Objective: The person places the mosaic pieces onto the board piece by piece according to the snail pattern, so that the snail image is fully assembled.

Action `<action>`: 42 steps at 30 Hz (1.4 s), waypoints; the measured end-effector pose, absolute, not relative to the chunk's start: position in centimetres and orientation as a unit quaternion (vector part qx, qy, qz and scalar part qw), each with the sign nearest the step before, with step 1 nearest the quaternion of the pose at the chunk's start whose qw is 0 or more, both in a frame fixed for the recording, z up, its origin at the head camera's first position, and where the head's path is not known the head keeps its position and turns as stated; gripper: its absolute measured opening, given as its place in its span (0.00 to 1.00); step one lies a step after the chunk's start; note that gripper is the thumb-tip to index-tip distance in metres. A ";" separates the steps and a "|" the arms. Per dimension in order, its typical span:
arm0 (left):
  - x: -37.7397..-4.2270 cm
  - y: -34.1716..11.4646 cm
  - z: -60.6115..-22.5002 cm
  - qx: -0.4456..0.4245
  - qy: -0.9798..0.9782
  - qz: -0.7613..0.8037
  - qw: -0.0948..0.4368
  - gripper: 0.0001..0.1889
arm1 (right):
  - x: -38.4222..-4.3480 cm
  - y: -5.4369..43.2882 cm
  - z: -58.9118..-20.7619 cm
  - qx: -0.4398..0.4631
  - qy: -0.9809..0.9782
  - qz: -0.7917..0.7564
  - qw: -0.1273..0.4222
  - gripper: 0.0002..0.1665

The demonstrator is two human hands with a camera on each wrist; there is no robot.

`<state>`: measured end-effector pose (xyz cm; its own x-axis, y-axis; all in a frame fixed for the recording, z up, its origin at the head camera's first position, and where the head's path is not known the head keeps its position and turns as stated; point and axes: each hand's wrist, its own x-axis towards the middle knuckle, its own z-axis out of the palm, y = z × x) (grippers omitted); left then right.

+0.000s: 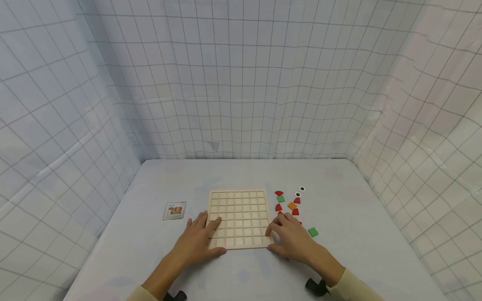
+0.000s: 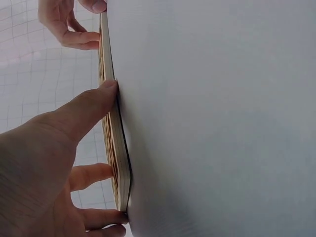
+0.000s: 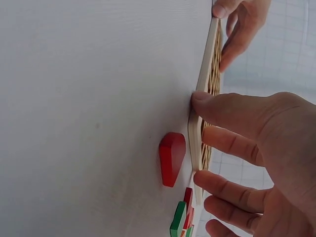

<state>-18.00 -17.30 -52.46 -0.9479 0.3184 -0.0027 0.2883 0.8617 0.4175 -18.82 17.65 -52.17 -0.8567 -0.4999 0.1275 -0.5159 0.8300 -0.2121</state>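
The surface is covered in white cloth with faint bluish patches; its far edge runs straight, with rounded corners. White sheeting ruled with dark lines encloses it: a rear sheet behind, rippled in places, a left sheet and a right sheet, the last with a slight pinkish tint.

A pale wooden grid board lies flat near the middle of the surface, its cells facing up. The left hand is at its near left corner. Grip: fingers spread, the thumb against the near edge, one finger over the cells, others along the left side. The right hand is at the near right corner. Grip: fingers parted and slightly bent, the thumb against the near edge, the index finger on the board, others at its right side.

A small picture card lies left of the board, apart from it. To the right, loose on the surface, are red pieces, green squares, an orange piece and white discs with dark centres. The right wrist view shows a rounded red block just beside the board. Pale sleeves cover both forearms.
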 end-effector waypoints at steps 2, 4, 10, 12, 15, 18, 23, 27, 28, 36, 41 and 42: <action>-17.8 -17.1 -52.5 0.160 0.964 0.211 0.036 0.54 | -18.6 17.9 -52.1 0.264 -0.956 0.122 0.027 0.21; -17.5 -16.9 -52.5 0.162 0.962 0.216 0.037 0.54 | -18.4 18.2 -51.9 0.261 -0.957 0.127 0.018 0.21; -16.7 -16.3 -52.4 0.167 0.960 0.221 0.037 0.53 | -17.9 18.9 -51.3 0.255 -0.957 0.140 -0.002 0.20; -16.6 -16.3 -52.4 0.167 0.961 0.219 0.035 0.53 | -18.0 19.1 -51.2 0.257 -0.956 0.142 -0.006 0.19; -16.4 -16.2 -52.5 0.164 0.961 0.219 0.034 0.53 | -18.4 19.6 -51.2 0.265 -0.953 0.144 -0.006 0.17; -16.3 -16.2 -52.5 0.161 0.961 0.220 0.035 0.53 | -19.2 20.3 -51.0 0.262 -0.951 0.162 0.002 0.14; -16.3 -16.1 -52.7 0.156 0.961 0.223 0.036 0.51 | -21.6 22.0 -51.0 0.206 -0.955 0.211 0.019 0.14; -16.3 -16.0 -52.5 0.153 0.962 0.225 0.039 0.51 | -24.5 23.9 -51.2 0.153 -0.960 0.232 0.031 0.19; -16.4 -15.9 -52.4 0.152 0.961 0.227 0.042 0.51 | -25.2 24.4 -51.3 0.146 -0.961 0.233 0.038 0.20; -16.4 -15.6 -51.9 0.139 0.963 0.223 0.056 0.51 | -30.1 27.1 -51.8 0.134 -0.955 0.258 0.063 0.21; -16.6 -15.5 -52.0 0.134 0.967 0.211 0.052 0.50 | -31.5 27.7 -52.1 0.140 -0.957 0.253 0.018 0.20; -16.7 -15.5 -52.0 0.134 0.967 0.210 0.051 0.50 | -31.7 27.8 -52.2 0.141 -0.958 0.251 0.010 0.19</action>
<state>-16.68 -15.51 -51.98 -0.9589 0.2806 -0.0426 0.2377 0.8761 0.4195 -31.67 27.79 -52.21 -0.9601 -0.2652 0.0892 -0.2748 0.8343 -0.4779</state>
